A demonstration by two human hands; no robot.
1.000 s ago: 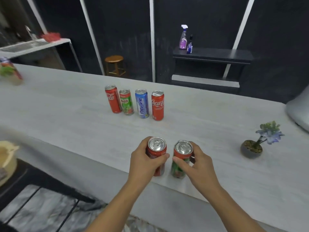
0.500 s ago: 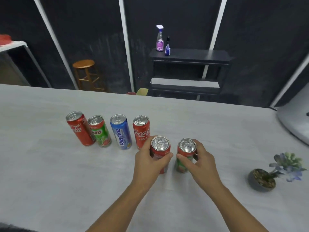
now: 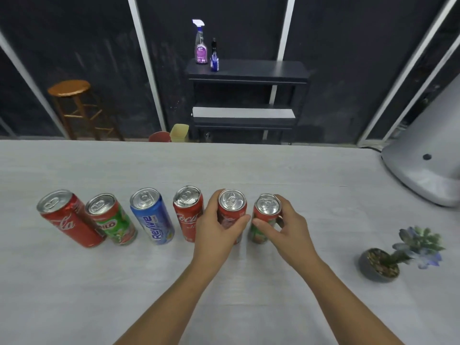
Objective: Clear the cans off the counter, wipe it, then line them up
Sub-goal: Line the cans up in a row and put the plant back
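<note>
Lineup step: left hand (image 3: 215, 234) and right hand (image 3: 286, 229) each have fingers wrapped round a can (image 3: 232, 215), (image 3: 265, 220) ending the row; next probably let go once they're straight.

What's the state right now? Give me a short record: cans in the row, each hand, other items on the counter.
cans in row: six, all upright on the counter
order from left: Coca-Cola can; Milo can; Revive can; second Coca-Cola can; red can; red-and-green can
left hand: grips the red can
right hand: grips the red-and-green can
other items: potted plant at right; grey appliance at far right
</note>
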